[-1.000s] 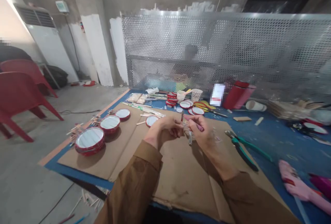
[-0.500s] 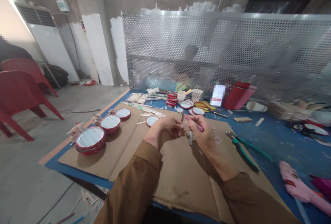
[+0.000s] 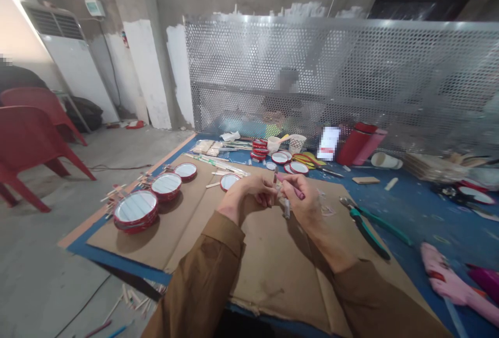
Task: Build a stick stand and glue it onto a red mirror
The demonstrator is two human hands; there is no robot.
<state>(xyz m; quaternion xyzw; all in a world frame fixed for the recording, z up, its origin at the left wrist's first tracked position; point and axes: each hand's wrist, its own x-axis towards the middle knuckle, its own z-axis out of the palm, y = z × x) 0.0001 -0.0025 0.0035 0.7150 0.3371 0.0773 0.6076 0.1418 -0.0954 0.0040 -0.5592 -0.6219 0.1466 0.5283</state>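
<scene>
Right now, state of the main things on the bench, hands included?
Left hand: fingers bent, contents unclear
Right hand: closed on purple stick
Pliers: handles spread
Glue gun: lying on its side
Patterned cup: upright
Plain cup: on its side
Phone: upright, screen lit
Red bottle: standing
Cardboard: laid flat, creased

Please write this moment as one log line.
left hand: near purple stick, grip unclear | right hand: holds purple stick | pliers: unheld
</scene>
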